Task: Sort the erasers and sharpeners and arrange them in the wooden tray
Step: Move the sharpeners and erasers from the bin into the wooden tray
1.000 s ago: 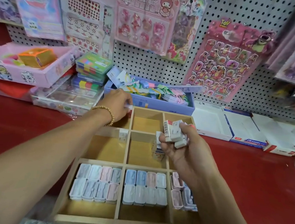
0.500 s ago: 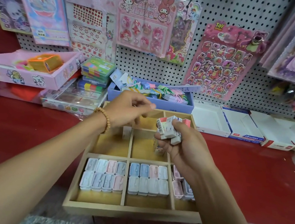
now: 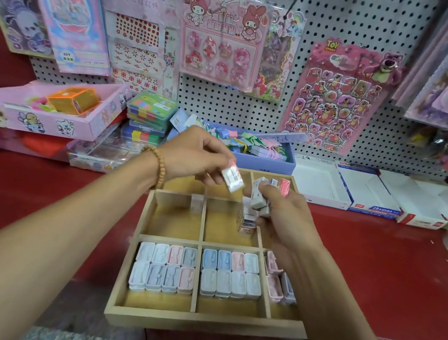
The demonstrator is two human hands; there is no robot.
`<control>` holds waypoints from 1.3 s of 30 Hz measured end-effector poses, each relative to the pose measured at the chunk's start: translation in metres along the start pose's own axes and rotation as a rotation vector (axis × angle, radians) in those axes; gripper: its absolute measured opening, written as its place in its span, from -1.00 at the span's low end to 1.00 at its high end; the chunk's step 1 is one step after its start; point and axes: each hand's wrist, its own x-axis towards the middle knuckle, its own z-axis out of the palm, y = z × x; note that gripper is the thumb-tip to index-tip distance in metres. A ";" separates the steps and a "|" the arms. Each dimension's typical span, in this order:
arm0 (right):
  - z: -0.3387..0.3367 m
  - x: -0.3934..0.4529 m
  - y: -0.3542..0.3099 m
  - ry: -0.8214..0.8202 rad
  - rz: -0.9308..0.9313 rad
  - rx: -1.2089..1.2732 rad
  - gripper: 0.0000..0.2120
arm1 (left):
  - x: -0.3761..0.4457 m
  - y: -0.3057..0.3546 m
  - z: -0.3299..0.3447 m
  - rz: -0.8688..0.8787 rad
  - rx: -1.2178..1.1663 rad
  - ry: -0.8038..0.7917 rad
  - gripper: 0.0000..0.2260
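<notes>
Pastels in pale wood against deep red

We see a light tan wooden tray on a glossy red surface; its near compartments hold sharpeners in pastel white, lilac, pink and pale blue. The left hand, above a wrist with a tan beaded bracelet, pinches a white eraser with a red stripe, and the right hand grips white erasers with red ends. Behind stands a white pegboard with black holes, carrying a pink bear sticker sheet, beside a periwinkle-blue box, a pink box with cartoon animals and an orange cube.
</notes>
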 end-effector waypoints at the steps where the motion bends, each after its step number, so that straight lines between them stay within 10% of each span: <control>1: 0.000 0.002 0.001 0.004 0.006 -0.033 -0.81 | 0.005 -0.004 -0.006 -0.004 0.028 0.039 -0.90; 10: 0.001 0.014 0.002 -0.071 -0.004 0.083 -0.87 | 0.047 -0.071 -0.026 0.045 0.619 0.252 -0.85; 30: -0.002 0.015 0.002 -0.112 -0.021 0.125 -0.92 | 0.055 -0.076 -0.006 0.096 0.891 0.293 -0.71; 34: -0.001 0.012 0.003 -0.088 -0.045 0.071 -0.94 | 0.034 -0.051 0.001 0.181 0.444 0.341 -0.93; 39: 0.005 0.009 0.004 -0.068 -0.028 0.070 -0.92 | -0.006 -0.016 0.012 0.126 -0.038 -0.149 -0.82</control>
